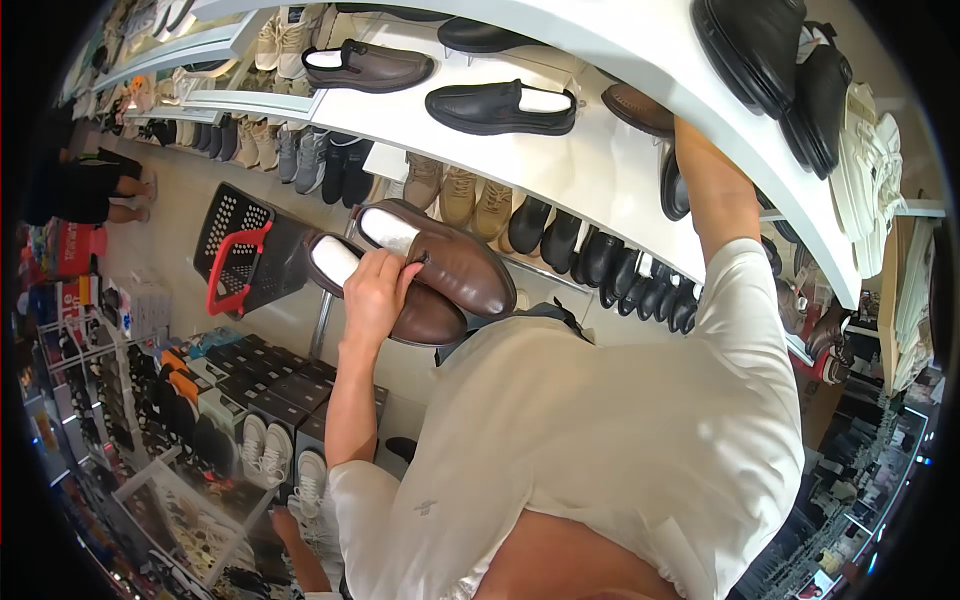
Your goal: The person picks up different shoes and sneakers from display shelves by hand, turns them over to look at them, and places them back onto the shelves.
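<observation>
My left hand (375, 295) is closed on a pair of brown leather shoes (465, 270), pinching them near their openings, where white filling shows. The two shoes lie side by side in the grip, in front of my chest. On the right, my right arm (715, 190) reaches up to the white shelf (590, 158), and the upper shelf's edge hides my right hand. Close to that arm are a brown shoe (640, 110) and a dark shoe (675, 185). Farther left on the shelf sit a black loafer (500, 108) and a dark brown loafer (368, 66).
A black basket with a red handle (237, 270) stands at the left. Black shoes (605, 262) line a lower rack. Dark boxes (265, 375) and white sneakers (266, 447) are lower left. Another person's arm (300, 550) shows at the bottom; a person (85, 190) is far left.
</observation>
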The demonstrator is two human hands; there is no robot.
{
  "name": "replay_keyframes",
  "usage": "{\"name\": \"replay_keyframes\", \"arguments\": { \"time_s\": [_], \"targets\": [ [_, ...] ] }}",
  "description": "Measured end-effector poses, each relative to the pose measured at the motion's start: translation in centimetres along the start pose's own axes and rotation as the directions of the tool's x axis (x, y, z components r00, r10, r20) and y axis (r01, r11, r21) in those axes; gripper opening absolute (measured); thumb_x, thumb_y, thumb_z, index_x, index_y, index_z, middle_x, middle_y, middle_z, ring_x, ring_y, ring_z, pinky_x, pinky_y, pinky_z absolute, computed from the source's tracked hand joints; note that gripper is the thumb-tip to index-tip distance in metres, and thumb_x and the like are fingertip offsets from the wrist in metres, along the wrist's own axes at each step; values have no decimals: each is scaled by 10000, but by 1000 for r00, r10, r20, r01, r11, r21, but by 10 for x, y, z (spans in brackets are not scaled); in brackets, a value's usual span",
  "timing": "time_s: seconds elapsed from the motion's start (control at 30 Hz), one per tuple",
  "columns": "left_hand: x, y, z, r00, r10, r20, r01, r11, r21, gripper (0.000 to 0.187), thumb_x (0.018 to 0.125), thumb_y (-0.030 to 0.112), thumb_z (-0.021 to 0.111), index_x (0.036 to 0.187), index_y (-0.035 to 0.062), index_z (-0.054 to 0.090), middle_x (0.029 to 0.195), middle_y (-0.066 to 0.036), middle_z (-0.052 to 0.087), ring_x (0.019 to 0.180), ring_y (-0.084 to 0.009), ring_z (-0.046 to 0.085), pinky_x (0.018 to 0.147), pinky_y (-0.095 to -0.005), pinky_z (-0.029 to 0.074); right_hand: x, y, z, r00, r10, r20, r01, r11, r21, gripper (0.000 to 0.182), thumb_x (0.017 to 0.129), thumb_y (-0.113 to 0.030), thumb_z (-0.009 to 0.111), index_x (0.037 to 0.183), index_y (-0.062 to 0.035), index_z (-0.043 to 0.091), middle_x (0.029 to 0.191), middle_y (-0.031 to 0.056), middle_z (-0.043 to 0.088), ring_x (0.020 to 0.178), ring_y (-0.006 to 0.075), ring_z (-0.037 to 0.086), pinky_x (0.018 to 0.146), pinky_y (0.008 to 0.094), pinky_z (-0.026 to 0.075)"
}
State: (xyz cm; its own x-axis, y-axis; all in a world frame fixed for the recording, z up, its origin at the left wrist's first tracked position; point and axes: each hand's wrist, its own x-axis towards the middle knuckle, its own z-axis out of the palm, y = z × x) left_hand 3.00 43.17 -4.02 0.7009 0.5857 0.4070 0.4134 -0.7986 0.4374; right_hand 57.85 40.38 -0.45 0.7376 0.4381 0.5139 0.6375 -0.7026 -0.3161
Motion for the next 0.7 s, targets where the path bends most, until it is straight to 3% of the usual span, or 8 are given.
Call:
{"name": "replay_keyframes", "arguments": {
  "time_s": [0.17, 0.27, 0.5, 0.53, 0.6, 0.63, 0.7],
  "targets": [
    [3, -14, 2, 998, -40, 41, 42, 998, -51, 189, 777, 95, 770, 797, 20, 598, 741, -110, 570, 691, -308, 567, 602, -405, 457, -4, 8, 6, 998, -42, -51, 40, 999, -28, 383, 943, -326, 503, 856, 0, 685, 854, 239, 678, 812, 464, 632, 739, 531, 492],
    [8, -22, 5, 1000, -6, 21, 6, 1000, -29, 200, 783, 138, 765, 770, 40, 592, 736, -84, 566, 682, -284, 567, 584, -393, 467, -18, 17, 2, 989, -95, -111, 90, 995, -50, 386, 944, -328, 501, 859, 1, 684, 861, 239, 679, 815, 464, 632, 739, 530, 492],
    [33, -24, 9, 999, 37, 16, -36, 999, -38, 203, 790, 143, 763, 767, 39, 590, 737, -83, 570, 691, -287, 570, 592, -395, 467, -96, 32, -21, 928, -234, -289, 199, 969, -146, 393, 947, -331, 495, 867, 4, 683, 877, 239, 680, 822, 463, 632, 738, 526, 494],
    [34, -22, 9, 999, 43, 25, -42, 998, -45, 201, 790, 140, 764, 769, 37, 593, 738, -85, 573, 693, -288, 571, 596, -395, 466, -112, 20, -27, 990, -26, -140, 12, 995, -100, 358, 946, -297, 494, 981, 8, 678, 1020, 250, 668, 892, 467, 626, 768, 540, 498],
    [40, -18, 11, 997, 69, 41, -67, 996, -60, 199, 790, 138, 764, 772, 35, 595, 738, -86, 576, 695, -289, 572, 600, -395, 466, -138, -15, -41, 973, 225, -53, -225, 974, 5, 358, 967, -313, 522, 1090, 4, 633, 1086, 273, 631, 952, 460, 610, 780, 525, 497],
    [40, -17, 12, 997, 66, 41, -62, 994, -86, 189, 787, 118, 766, 791, 28, 600, 738, -92, 579, 693, -290, 569, 605, -395, 458, -149, -17, -33, 973, 152, -171, -136, 986, 102, 327, 963, -314, 559, 1020, 0, 631, 991, 245, 655, 908, 433, 627, 765, 493, 495],
    [40, -16, 14, 996, 66, 55, -60, 991, -116, 182, 784, 98, 767, 810, 20, 605, 738, -98, 582, 691, -290, 566, 610, -395, 450, -165, -28, -31, 975, 211, -65, -189, 949, 252, 286, 952, -295, 593, 933, -10, 613, 901, 202, 668, 851, 395, 642, 737, 463, 492]
  ]
}}
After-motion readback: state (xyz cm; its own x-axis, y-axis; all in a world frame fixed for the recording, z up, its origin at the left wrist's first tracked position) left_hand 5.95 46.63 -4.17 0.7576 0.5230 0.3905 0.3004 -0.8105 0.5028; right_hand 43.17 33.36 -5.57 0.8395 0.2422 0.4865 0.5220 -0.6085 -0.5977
